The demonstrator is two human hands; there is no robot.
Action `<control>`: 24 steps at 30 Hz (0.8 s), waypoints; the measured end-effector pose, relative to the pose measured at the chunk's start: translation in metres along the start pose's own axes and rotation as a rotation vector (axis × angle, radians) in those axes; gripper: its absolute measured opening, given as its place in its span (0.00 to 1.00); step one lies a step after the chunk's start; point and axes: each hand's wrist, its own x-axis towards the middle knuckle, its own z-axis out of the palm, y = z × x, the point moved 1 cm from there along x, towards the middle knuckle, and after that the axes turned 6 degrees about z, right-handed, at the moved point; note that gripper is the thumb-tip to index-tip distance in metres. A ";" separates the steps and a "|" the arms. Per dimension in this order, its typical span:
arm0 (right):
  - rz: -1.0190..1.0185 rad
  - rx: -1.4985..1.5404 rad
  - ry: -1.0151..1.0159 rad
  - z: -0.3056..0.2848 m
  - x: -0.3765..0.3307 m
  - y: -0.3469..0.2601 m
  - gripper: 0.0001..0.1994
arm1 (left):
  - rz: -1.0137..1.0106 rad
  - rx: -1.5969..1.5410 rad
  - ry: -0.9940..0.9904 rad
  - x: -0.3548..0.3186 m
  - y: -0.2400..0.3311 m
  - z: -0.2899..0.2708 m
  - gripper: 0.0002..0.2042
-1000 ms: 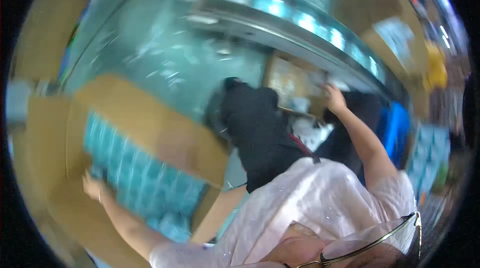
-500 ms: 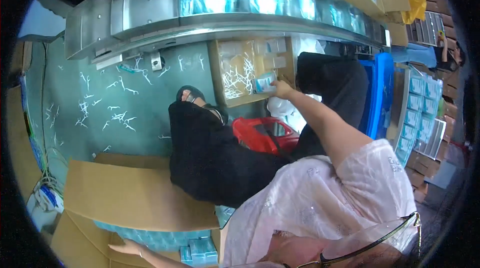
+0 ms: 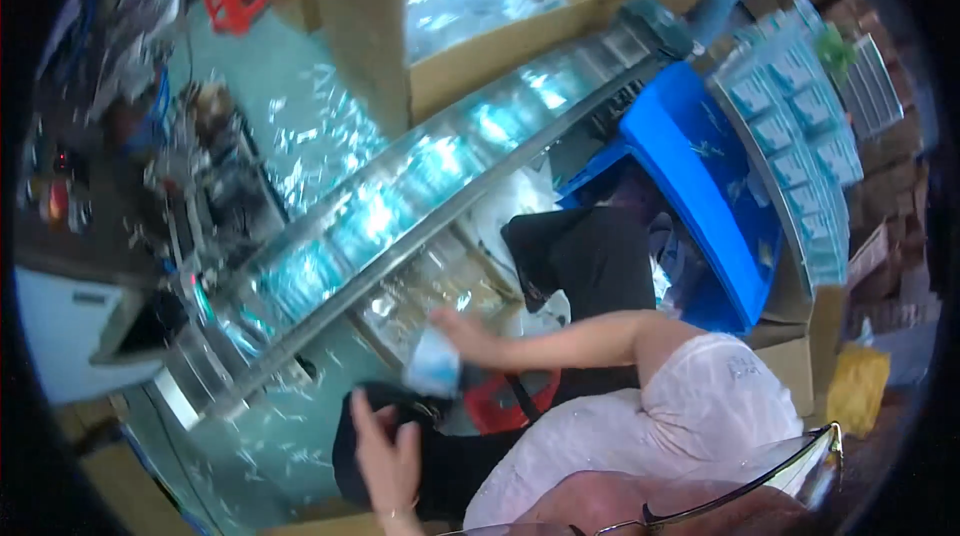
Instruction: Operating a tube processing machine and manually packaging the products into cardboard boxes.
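My right hand (image 3: 466, 338) is raised over my lap, holding a small blue-and-white box (image 3: 433, 364) that is blurred by motion. To its lower left, my left hand (image 3: 388, 454) is lifted with its fingers spread and nothing in it. The small box hangs between the two hands, closer to the right one. Beyond them, a shallow cardboard box (image 3: 440, 281) sits on the floor beneath the conveyor, its contents smeared in this view.
A metal conveyor (image 3: 400, 241) carrying teal packs runs diagonally across. Behind it stands a large carton (image 3: 510, 48) of clear packs. A blue bin (image 3: 700, 206) is at my right, beside stacked teal boxes (image 3: 790, 136). Something red (image 3: 500, 404) lies under my legs.
The view has swung to the right. My right hand has drawn the small box back from the shallow carton toward me. My left hand has left the large carton and come up near my lap.
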 end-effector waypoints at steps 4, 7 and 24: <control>-0.597 -0.237 -0.392 -0.082 -0.049 -0.084 0.10 | -0.022 -0.136 -0.302 0.031 0.015 0.066 0.44; -0.187 -0.269 -0.560 -0.125 -0.034 -0.099 0.10 | 0.165 -0.204 -0.253 0.025 0.035 0.100 0.49; 0.489 -0.682 0.501 -0.398 0.261 -0.045 0.53 | -0.743 -1.005 0.324 -0.002 0.053 0.165 0.21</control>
